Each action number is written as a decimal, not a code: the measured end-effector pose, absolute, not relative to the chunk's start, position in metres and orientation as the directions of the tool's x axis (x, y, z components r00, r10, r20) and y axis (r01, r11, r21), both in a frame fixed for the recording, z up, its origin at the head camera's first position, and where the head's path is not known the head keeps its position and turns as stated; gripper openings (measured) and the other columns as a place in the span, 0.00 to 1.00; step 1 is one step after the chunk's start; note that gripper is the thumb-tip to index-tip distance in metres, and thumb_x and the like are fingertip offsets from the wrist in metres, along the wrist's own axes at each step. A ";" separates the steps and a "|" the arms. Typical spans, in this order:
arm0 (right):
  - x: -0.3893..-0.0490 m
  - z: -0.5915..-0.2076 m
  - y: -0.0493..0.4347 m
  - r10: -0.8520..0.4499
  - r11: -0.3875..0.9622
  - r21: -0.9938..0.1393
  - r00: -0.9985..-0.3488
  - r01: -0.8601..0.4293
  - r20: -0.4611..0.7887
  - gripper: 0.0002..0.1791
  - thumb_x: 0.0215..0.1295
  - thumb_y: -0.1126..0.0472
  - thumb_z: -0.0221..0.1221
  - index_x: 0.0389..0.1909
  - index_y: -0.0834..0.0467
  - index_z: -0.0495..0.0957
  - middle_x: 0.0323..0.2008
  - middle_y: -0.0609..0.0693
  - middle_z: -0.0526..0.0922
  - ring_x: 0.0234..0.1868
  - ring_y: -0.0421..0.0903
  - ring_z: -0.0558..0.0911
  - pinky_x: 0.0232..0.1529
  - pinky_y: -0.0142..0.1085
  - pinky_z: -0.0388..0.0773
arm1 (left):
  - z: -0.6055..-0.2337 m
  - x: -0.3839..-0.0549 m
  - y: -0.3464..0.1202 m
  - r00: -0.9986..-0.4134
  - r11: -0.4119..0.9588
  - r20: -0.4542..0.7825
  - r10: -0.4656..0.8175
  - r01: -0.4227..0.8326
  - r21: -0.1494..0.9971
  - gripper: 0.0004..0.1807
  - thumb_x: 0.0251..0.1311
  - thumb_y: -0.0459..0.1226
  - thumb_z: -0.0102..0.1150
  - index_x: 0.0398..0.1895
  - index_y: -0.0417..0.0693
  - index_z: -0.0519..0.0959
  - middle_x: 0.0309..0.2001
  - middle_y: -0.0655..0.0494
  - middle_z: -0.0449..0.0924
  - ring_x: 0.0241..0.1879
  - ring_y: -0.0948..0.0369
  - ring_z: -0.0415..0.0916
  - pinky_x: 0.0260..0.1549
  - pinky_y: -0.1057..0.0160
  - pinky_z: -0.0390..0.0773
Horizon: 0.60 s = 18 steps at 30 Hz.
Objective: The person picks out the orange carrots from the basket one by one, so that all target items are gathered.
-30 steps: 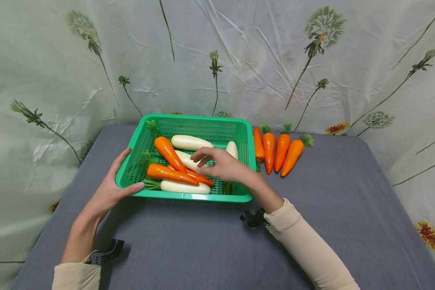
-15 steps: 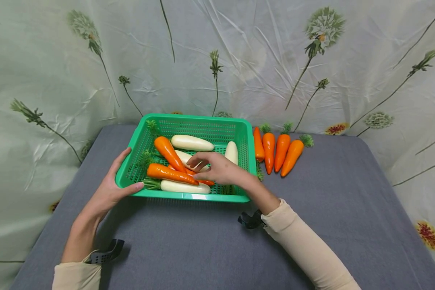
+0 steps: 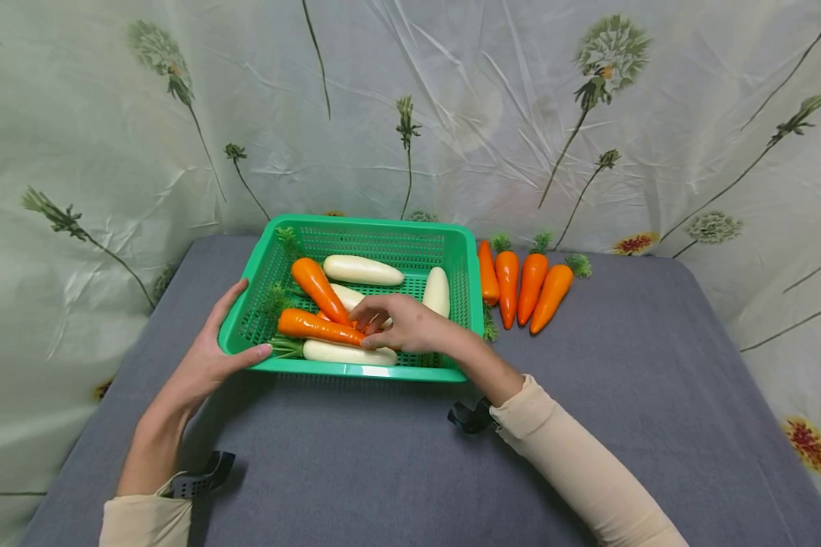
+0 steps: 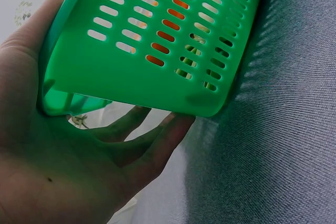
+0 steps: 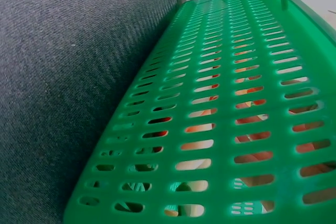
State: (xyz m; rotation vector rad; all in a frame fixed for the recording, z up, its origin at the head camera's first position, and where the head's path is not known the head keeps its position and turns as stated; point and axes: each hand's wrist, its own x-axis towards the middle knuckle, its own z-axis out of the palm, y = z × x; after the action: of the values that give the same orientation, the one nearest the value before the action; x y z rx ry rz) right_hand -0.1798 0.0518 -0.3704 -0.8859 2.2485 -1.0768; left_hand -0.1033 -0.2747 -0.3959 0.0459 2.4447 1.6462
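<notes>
Front carrot (image 3: 320,328) in the green basket (image 3: 362,371) is partly hidden at its tip by the right hand (image 3: 410,323), whose hold I cannot tell, while the left hand (image 3: 208,357) grips the basket.

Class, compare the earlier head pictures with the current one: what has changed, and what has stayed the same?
The right hand has moved toward the person and slightly left, its thumb now at the tip of the front carrot; whether it grips it is unclear. The left hand still holds the green basket. The white radishes and the four outside carrots stayed put.
</notes>
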 end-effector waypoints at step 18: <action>-0.183 -0.371 0.032 -0.721 0.508 -0.793 -0.670 -0.337 -0.177 0.20 0.67 0.64 0.69 0.59 0.57 0.81 0.53 0.55 0.87 0.53 0.47 0.86 0.52 0.30 0.81 | -0.398 -0.105 -0.275 -0.981 0.362 -0.145 0.132 -0.088 0.928 0.56 0.68 0.37 0.66 0.83 0.81 0.37 0.82 0.40 0.45 0.64 0.65 0.63 0.50 0.79 0.71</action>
State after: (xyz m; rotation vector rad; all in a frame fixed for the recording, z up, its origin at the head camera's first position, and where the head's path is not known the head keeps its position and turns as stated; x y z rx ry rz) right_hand -0.1835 0.0319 -0.3712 -0.8653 2.2600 -1.0347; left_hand -0.1047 -0.2755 -0.3976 0.0397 2.4258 1.6708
